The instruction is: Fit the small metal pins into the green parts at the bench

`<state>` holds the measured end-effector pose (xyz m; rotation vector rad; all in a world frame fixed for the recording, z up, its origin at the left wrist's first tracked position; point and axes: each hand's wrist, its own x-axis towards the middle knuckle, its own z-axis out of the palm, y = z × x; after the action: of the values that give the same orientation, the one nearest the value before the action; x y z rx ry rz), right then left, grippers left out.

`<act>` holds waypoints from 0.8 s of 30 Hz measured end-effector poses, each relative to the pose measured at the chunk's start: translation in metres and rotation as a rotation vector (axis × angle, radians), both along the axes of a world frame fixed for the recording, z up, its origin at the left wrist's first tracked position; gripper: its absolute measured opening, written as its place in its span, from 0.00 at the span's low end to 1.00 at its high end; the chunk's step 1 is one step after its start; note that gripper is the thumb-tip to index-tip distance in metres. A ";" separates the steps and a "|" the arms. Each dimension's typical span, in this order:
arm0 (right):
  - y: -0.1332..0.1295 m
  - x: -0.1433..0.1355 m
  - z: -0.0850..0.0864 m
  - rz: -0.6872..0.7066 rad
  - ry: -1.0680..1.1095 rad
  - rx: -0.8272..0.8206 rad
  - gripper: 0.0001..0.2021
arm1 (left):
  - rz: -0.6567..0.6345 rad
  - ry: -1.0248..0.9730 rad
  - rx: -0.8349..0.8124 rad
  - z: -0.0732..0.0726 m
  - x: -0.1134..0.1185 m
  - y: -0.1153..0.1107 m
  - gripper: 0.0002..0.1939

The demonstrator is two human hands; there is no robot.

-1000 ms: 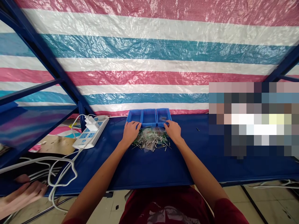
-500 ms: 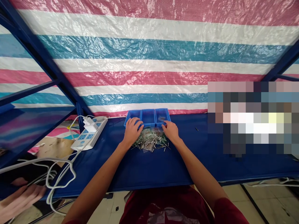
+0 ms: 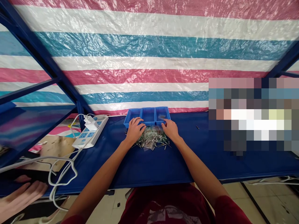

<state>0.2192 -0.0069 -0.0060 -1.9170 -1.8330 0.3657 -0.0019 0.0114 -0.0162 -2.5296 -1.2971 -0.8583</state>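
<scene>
A heap of small metal pins and clear plastic packets lies on the blue table, in front of three joined blue bins. My left hand rests at the heap's left side, near the left bin, fingers apart and nothing visible in them. On the other side, my right hand is at the heap's right edge by the right bin, its fingers spread and curved. A small clear packet lies inside the right bin; the left and middle bins show bare blue floors.
A white power strip with a plug and loose white cables stands left. Another person's hand is at the lower left. One loose pin lies right of the bins. A blurred area covers the far right.
My left hand has shifted slightly right over the heap's left side. My right hand has barely moved. The view has tilted a little.
</scene>
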 end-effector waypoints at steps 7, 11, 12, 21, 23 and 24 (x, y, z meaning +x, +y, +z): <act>0.001 0.000 0.000 0.010 0.029 0.011 0.19 | 0.016 -0.073 -0.008 0.005 0.000 -0.002 0.12; 0.002 0.001 -0.001 0.021 0.036 0.018 0.18 | 0.044 -0.145 0.031 0.010 0.000 -0.006 0.12; 0.002 0.001 -0.001 0.029 0.037 0.017 0.18 | 0.055 -0.164 0.044 0.011 0.001 -0.007 0.13; -0.009 -0.007 0.004 0.160 0.217 0.292 0.20 | 0.030 -0.376 0.016 0.013 0.014 -0.022 0.13; -0.012 -0.012 0.005 0.262 0.301 0.344 0.19 | 0.005 -0.413 -0.015 0.012 0.015 -0.024 0.13; -0.014 -0.014 0.004 0.298 0.323 0.355 0.18 | -0.008 -0.427 -0.033 0.012 0.016 -0.025 0.13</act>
<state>0.2051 -0.0208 -0.0016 -1.2719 -1.8193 0.3889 0.0138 -0.0131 -0.0040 -2.4605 -1.4178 -1.4489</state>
